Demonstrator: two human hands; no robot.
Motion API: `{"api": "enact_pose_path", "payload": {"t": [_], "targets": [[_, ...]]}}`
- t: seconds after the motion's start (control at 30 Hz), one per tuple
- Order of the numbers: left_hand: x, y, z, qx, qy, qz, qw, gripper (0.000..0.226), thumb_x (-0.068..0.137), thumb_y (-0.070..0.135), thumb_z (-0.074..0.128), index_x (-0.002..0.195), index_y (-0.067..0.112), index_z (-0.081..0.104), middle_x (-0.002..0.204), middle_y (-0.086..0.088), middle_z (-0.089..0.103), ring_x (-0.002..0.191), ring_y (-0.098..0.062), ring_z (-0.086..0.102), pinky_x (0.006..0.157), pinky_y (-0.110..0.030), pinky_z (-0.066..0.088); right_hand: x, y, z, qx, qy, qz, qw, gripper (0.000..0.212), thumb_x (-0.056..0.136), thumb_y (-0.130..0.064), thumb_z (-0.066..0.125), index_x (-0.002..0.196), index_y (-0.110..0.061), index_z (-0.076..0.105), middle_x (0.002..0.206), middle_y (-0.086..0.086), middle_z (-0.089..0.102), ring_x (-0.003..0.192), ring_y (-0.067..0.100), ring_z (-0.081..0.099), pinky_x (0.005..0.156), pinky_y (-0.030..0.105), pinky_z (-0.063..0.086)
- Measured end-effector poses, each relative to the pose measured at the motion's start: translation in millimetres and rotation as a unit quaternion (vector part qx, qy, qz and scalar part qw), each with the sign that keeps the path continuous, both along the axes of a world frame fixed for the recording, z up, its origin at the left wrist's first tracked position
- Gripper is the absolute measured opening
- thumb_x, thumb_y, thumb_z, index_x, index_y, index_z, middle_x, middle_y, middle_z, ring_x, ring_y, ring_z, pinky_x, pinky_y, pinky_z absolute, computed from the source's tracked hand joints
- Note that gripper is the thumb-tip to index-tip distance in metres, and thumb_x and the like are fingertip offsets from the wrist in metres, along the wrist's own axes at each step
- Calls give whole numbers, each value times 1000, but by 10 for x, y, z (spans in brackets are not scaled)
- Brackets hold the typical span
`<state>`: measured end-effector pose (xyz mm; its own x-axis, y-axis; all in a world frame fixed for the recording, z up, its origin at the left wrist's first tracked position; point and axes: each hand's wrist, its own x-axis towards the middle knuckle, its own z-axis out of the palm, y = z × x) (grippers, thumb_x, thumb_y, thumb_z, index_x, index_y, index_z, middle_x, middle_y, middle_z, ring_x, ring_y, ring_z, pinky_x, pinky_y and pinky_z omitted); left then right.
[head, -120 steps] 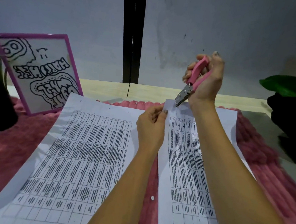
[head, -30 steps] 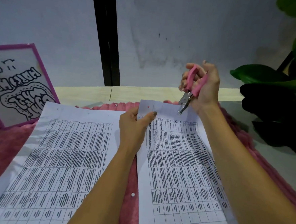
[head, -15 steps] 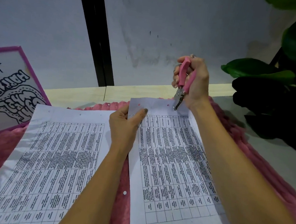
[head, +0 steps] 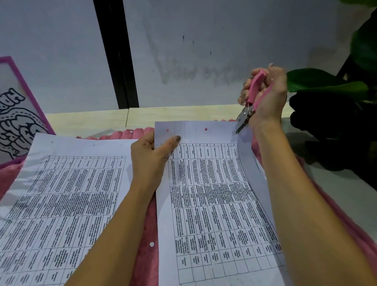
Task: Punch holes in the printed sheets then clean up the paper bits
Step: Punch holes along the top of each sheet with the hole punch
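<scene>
Punch, in right hand grip, shifted rightward along sheet pinched by left hand.

A stained grey wall with black vertical strip above pale wooden ledge.

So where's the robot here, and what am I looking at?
There is no robot: a person works with bare hands, and the one camera sits on their head, looking forward and down. The left hand pinches the top corner of the right printed sheet, which already has two holes near its top edge. The right hand grips a pink hole punch, its metal tip at that sheet's far corner. A second sheet lies beside it on a pink fuzzy mat, where a small paper bit rests. A framed drawing and a plant stand at the sides.
</scene>
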<state>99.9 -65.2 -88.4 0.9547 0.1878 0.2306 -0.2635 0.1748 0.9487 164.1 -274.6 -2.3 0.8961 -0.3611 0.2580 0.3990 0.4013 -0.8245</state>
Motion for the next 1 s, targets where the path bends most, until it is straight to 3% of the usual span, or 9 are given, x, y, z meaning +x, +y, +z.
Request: {"api": "enact_pose_path", "payload": {"t": [0.63, 1.0], "targets": [[-15, -11, 21, -14, -5, -5, 1000, 20, 81, 1, 72, 99, 11, 71, 94, -3, 76, 90, -19, 72, 78, -26, 57, 5, 34, -10, -6, -8, -35, 999, 27, 97, -25, 44, 75, -12, 54, 63, 4, 52, 48, 15, 41, 49, 24, 34], [-31, -20, 32, -14, -2, -3, 1000, 23, 82, -1, 71, 103, 6, 70, 96, -3, 75, 88, -17, 73, 74, -22, 57, 71, 6, -70, 5, -5, -49, 999, 22, 86, -25, 49, 67, -15, 50, 60, 4, 50, 46, 16, 38, 47, 23, 32]]}}
